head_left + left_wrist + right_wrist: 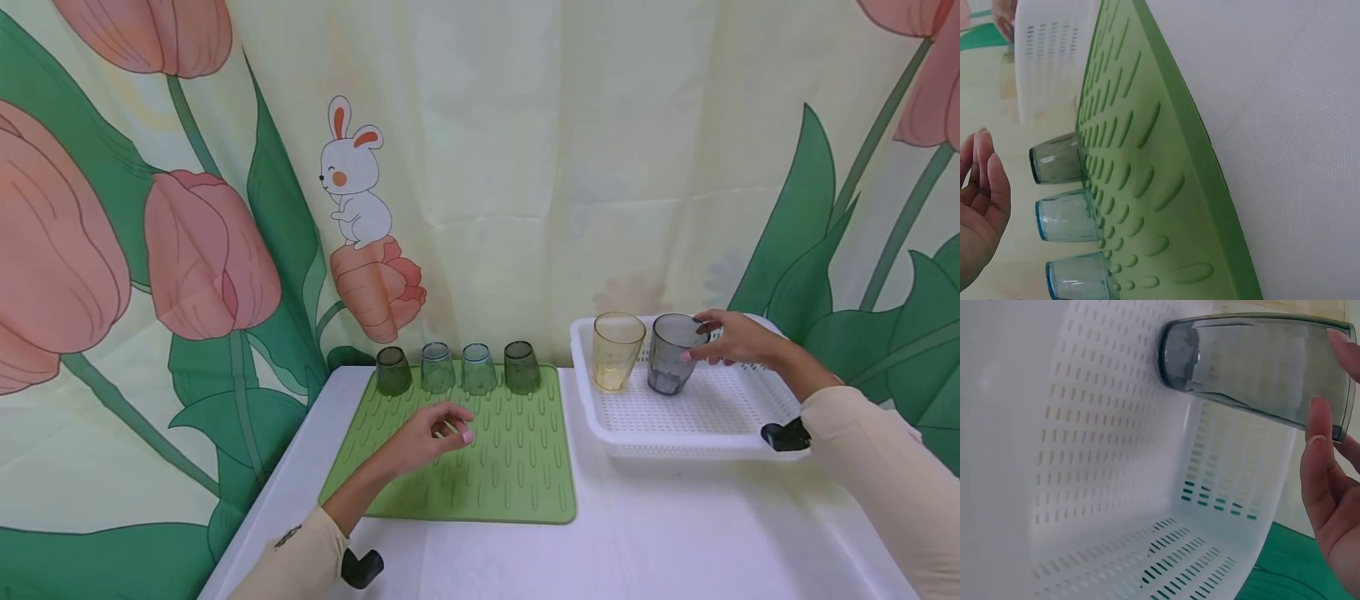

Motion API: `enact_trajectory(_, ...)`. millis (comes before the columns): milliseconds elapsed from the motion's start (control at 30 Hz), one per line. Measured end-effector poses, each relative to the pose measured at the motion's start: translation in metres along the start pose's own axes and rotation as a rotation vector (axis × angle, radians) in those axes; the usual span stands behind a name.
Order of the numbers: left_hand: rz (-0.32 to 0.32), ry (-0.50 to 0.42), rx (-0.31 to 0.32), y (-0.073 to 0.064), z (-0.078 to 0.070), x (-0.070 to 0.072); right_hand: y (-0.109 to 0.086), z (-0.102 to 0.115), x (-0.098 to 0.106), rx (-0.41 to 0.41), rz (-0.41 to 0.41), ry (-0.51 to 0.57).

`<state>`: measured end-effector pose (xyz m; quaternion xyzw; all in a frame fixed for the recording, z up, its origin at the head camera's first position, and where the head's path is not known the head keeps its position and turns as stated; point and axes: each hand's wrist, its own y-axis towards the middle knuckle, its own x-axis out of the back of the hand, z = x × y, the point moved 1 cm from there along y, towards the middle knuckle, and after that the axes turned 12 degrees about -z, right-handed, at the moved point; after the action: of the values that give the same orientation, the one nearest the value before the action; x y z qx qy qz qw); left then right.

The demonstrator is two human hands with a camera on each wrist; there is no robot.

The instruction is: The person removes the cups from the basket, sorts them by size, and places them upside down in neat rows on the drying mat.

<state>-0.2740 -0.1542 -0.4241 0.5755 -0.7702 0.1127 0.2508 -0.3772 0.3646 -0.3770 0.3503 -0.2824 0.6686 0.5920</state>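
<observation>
My right hand [731, 337] holds a tall grey glass [671, 367] near its rim, fingertips against the wall in the right wrist view. The grey glass [1254, 369] has its base over the perforated floor of the white basket [697, 446]; whether it touches is hard to tell. Beside it a yellow glass [617, 367] stands in the basket. My left hand [427, 437] hovers over the green mat [517, 492] with loosely bent fingers, holding nothing. Along the mat's back edge, small glasses stand in a row: dark ones [393, 372] at the ends, bluish ones [438, 369] between.
A white cloth [645, 533] covers the table under mat and basket. Behind them hangs a curtain [487, 167] printed with tulips and a rabbit. The basket's raised rim stands just right of the mat.
</observation>
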Motion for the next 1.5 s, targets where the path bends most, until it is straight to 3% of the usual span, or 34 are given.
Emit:
enact_trajectory(433,0.012,0.027,-0.013,-0.002,-0.002,-0.005,-0.012,-0.006,-0.002,-0.007,-0.040,0.037)
enact_trajectory(700,0.009,0.038,-0.019,0.000,-0.011,-0.009,-0.021,-0.009,-0.001,-0.001,-0.059,0.092)
enact_trajectory(967,0.016,0.030,-0.063,0.009,-0.028,-0.015,-0.037,-0.008,0.006,0.013,-0.158,0.113)
enact_trajectory(1233,0.018,0.011,-0.143,0.016,-0.050,-0.017,-0.062,0.020,0.012,0.069,-0.224,0.136)
enact_trajectory(1500,0.008,-0.035,-0.203,0.017,-0.073,-0.020,-0.094,0.064,0.008,0.164,-0.240,0.252)
